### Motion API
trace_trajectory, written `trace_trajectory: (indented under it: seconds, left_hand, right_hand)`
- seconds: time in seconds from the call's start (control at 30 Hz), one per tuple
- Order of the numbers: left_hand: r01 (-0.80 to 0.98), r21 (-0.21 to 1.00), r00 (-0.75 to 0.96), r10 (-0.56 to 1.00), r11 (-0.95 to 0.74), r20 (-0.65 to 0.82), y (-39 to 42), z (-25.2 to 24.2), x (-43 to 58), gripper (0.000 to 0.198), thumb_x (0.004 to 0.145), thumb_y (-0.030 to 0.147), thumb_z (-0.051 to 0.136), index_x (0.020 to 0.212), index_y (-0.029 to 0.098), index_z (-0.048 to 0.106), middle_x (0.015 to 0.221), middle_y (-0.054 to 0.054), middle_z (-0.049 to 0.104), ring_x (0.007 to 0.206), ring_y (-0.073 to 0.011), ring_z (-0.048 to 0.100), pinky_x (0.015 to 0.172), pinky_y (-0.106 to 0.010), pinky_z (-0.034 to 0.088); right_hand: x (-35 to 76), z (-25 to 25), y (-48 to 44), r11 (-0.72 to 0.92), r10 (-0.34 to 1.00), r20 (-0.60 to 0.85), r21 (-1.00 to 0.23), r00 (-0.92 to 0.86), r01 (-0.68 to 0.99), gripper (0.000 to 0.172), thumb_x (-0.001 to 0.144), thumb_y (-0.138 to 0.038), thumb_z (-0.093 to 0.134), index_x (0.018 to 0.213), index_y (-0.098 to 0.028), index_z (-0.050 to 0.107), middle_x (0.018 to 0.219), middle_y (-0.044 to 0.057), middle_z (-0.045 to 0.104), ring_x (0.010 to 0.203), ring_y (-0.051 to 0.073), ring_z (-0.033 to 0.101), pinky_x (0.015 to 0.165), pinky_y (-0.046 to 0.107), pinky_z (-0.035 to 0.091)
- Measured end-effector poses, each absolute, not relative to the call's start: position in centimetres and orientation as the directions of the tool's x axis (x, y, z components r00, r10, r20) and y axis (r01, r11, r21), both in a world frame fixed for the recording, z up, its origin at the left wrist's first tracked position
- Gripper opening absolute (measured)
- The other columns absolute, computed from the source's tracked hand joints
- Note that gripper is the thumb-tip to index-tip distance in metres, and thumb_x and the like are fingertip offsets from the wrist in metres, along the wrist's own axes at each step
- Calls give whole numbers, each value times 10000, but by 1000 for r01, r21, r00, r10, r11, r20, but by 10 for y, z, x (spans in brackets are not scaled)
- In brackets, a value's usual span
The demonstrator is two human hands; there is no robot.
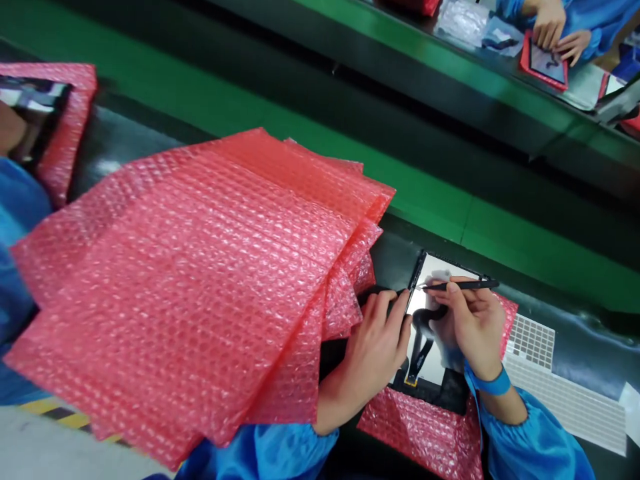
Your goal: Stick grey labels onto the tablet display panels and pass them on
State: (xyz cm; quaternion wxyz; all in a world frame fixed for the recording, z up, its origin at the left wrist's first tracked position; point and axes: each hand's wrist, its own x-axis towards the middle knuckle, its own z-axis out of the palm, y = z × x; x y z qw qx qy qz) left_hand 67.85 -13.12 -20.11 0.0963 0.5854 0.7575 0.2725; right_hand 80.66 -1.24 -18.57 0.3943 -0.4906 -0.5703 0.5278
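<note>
A flat panel with a silvery back and a dark frame lies on pink bubble wrap. A black flex cable runs across it. My right hand pinches black tweezers, whose tips touch or nearly touch the panel's left edge near its top. My left hand rests with fingers spread along that same edge, just below the tweezer tips; nothing shows in its grasp.
A large stack of pink bubble-wrap bags fills the left and centre. White sheets with small grids lie at the right. Other people's hands work at the top right; another person's blue sleeve is at far left.
</note>
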Motion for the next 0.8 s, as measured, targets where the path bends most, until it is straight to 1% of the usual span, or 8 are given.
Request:
trace_trajectory:
  seconds: [0.27, 0.4, 0.57, 0.8]
  left_hand:
    - [830, 537, -270, 951, 151, 149, -133, -200, 677, 438, 1055, 227, 547, 1487, 156, 535, 1225, -133, 631, 1086, -306, 643, 918, -501, 625]
    - [828, 536, -283, 948, 163, 149, -133, -199, 677, 432, 1048, 229, 552, 1474, 161, 539, 1226, -138, 639, 1068, -311, 652, 896, -505, 631]
    - [826, 539, -286, 947, 167, 145, -132, -199, 677, 425, 1042, 227, 562, 1462, 170, 533, 1247, -139, 636, 1078, -316, 654, 900, -507, 630]
    - [831, 536, -275, 949, 153, 156, -132, -198, 676, 399, 1053, 235, 541, 1446, 168, 532, 1221, -133, 631, 1061, -307, 649, 886, -490, 624]
  right_hand:
    - [811, -192, -8, -75, 971, -113, -981, -209, 180, 270, 947, -435, 826, 1074, -202, 777, 1017, 100, 863, 831, 247, 856, 719, 348, 721]
    - [809, -190, -8, -85, 969, -122, -981, -215, 177, 257, 948, -433, 825, 1068, -210, 781, 1039, 97, 861, 826, 236, 854, 712, 329, 717]
    - [809, -189, -8, -94, 968, -131, -980, -212, 177, 251, 939, -421, 839, 1070, -215, 783, 1004, 89, 861, 800, 234, 851, 716, 338, 718]
    - [809, -189, -8, -107, 964, -141, -982, -225, 157, 269, 943, -438, 831, 1072, -208, 775, 1052, 107, 856, 854, 252, 854, 719, 344, 712]
